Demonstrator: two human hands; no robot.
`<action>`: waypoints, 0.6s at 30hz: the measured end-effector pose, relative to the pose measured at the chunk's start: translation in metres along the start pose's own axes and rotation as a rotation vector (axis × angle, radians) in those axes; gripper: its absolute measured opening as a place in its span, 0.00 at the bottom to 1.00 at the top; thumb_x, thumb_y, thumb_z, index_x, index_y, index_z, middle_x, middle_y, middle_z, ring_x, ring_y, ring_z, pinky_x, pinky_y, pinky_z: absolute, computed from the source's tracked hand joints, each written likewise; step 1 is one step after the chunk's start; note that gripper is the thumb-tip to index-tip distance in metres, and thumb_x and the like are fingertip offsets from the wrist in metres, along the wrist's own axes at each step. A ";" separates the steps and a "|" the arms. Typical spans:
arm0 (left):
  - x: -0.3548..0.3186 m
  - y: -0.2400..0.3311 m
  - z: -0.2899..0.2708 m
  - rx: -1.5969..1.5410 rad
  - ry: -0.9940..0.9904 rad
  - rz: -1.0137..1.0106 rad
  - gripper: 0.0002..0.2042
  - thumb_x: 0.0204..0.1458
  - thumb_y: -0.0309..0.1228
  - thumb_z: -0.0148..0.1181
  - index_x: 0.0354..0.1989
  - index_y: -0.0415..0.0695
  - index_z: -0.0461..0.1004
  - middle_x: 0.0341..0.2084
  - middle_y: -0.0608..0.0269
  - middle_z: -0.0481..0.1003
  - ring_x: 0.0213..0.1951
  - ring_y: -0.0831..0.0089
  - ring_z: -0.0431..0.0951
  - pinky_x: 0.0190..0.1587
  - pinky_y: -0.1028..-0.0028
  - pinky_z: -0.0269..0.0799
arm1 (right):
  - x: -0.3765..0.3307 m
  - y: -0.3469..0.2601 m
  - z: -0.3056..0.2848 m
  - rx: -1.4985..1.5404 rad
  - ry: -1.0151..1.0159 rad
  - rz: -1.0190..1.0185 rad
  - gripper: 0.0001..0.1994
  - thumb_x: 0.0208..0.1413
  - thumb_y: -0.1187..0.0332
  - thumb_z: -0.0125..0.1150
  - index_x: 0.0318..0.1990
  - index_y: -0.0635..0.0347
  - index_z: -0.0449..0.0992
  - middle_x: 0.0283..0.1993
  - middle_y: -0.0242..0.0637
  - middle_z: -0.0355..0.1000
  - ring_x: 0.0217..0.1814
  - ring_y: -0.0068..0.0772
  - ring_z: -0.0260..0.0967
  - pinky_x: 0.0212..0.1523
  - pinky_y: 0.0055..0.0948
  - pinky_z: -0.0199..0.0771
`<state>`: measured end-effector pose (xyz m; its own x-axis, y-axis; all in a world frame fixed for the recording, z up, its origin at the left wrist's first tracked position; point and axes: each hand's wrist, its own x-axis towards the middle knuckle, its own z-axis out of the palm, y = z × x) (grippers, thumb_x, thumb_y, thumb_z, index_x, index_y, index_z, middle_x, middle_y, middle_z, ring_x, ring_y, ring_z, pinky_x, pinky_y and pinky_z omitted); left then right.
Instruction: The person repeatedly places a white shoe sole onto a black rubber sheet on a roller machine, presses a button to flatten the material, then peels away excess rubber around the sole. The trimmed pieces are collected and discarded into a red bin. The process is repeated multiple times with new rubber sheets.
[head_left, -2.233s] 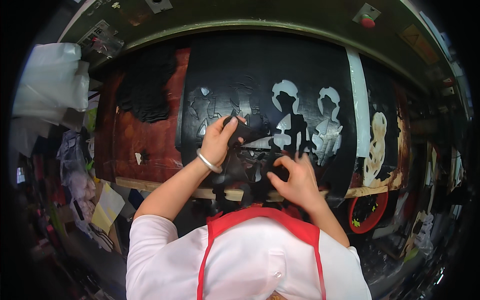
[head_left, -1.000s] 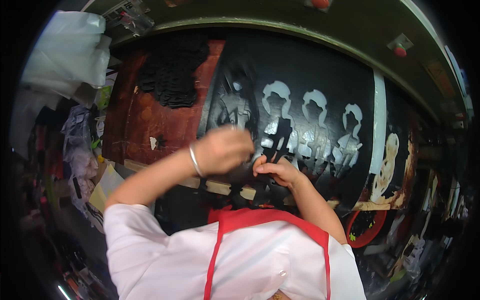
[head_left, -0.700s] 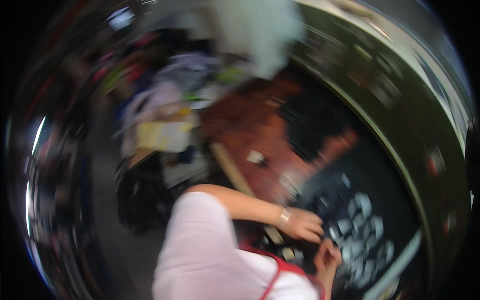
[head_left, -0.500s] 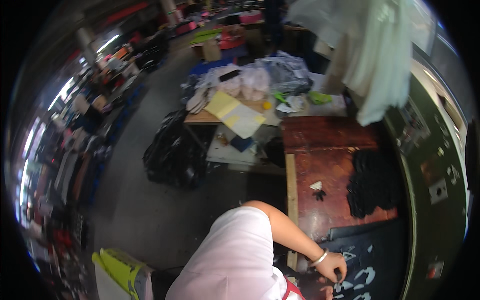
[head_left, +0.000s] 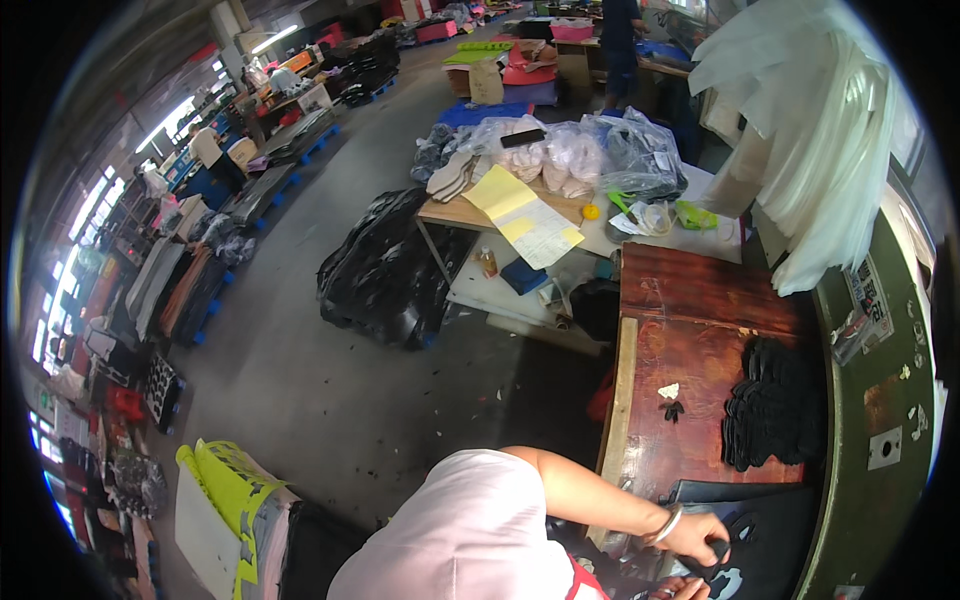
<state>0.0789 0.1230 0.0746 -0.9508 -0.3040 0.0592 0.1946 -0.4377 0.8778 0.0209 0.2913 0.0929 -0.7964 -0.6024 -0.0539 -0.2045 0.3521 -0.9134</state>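
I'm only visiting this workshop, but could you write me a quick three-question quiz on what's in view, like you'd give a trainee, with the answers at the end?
1. True or false: the left grip has hold of a small black piece.

2. Pick one. The black stack sits on a tabletop that is:
a) bright green
b) reddish brown
c) white

3. Which lies nearer the black stack: the small white scrap or the yellow-and-white sheet?

Key:
1. True
2. b
3. The small white scrap
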 end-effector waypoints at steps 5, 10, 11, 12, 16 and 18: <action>-0.006 -0.009 0.015 0.033 -0.056 0.019 0.11 0.58 0.31 0.55 0.45 0.40 0.75 0.34 0.63 0.77 0.39 0.79 0.74 0.45 0.73 0.72 | 0.008 0.010 0.025 -0.235 0.339 -0.150 0.16 0.56 0.60 0.62 0.30 0.64 0.66 0.28 0.35 0.66 0.32 0.31 0.63 0.33 0.34 0.68; -0.005 -0.011 0.023 -0.084 0.054 -0.346 0.11 0.62 0.32 0.51 0.48 0.43 0.75 0.36 0.65 0.77 0.37 0.78 0.74 0.37 0.77 0.71 | 0.004 0.017 0.034 -0.256 0.510 -0.047 0.14 0.60 0.61 0.57 0.30 0.62 0.66 0.25 0.49 0.64 0.25 0.50 0.62 0.28 0.42 0.65; -0.003 -0.015 0.026 -0.100 0.067 -0.335 0.12 0.64 0.32 0.50 0.49 0.40 0.73 0.39 0.63 0.76 0.40 0.76 0.75 0.44 0.76 0.70 | 0.006 0.020 0.033 -0.206 0.557 -0.134 0.14 0.61 0.61 0.55 0.27 0.60 0.65 0.21 0.49 0.62 0.21 0.49 0.61 0.24 0.43 0.61; -0.002 -0.022 0.030 -0.190 0.079 -0.329 0.12 0.64 0.32 0.50 0.50 0.38 0.72 0.40 0.62 0.76 0.42 0.75 0.75 0.47 0.76 0.69 | 0.006 0.027 0.029 -0.041 0.544 -0.163 0.15 0.63 0.64 0.53 0.25 0.61 0.64 0.18 0.48 0.60 0.18 0.48 0.59 0.22 0.41 0.59; 0.017 -0.026 0.035 -0.157 0.048 -0.239 0.12 0.64 0.30 0.50 0.48 0.36 0.73 0.40 0.60 0.77 0.43 0.74 0.76 0.49 0.74 0.71 | 0.007 0.045 0.023 -0.062 0.632 -0.305 0.12 0.61 0.73 0.53 0.24 0.62 0.63 0.17 0.47 0.62 0.19 0.54 0.63 0.21 0.44 0.60; 0.034 -0.005 0.031 0.011 0.242 -0.093 0.11 0.63 0.31 0.53 0.47 0.37 0.74 0.37 0.62 0.77 0.38 0.76 0.76 0.45 0.75 0.72 | 0.001 0.049 0.022 -0.128 0.576 -0.342 0.12 0.58 0.75 0.54 0.23 0.62 0.62 0.18 0.47 0.61 0.20 0.54 0.63 0.21 0.45 0.61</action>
<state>0.0384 0.1414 0.0866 -0.8789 -0.4572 -0.1363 0.1051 -0.4642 0.8794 0.0231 0.2920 0.0392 -0.8435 -0.2297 0.4856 -0.5364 0.3128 -0.7838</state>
